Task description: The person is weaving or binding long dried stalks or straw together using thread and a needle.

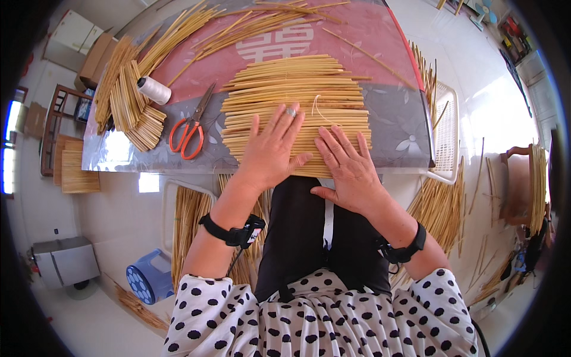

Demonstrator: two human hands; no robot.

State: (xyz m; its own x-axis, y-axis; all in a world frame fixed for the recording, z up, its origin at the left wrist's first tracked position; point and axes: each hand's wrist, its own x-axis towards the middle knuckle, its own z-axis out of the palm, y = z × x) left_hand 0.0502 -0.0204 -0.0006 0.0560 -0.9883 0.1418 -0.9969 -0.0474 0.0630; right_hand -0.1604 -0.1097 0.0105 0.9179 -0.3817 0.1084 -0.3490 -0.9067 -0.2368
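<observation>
Mat of slim, straight yellow stalks [297,83] is lying beneath left grip [269,153] and right grip [351,174], both resting spread flat, grasping nothing. Probably handling light, stiff and brittle, it is inviting support along both side edges, beside those grips.
</observation>
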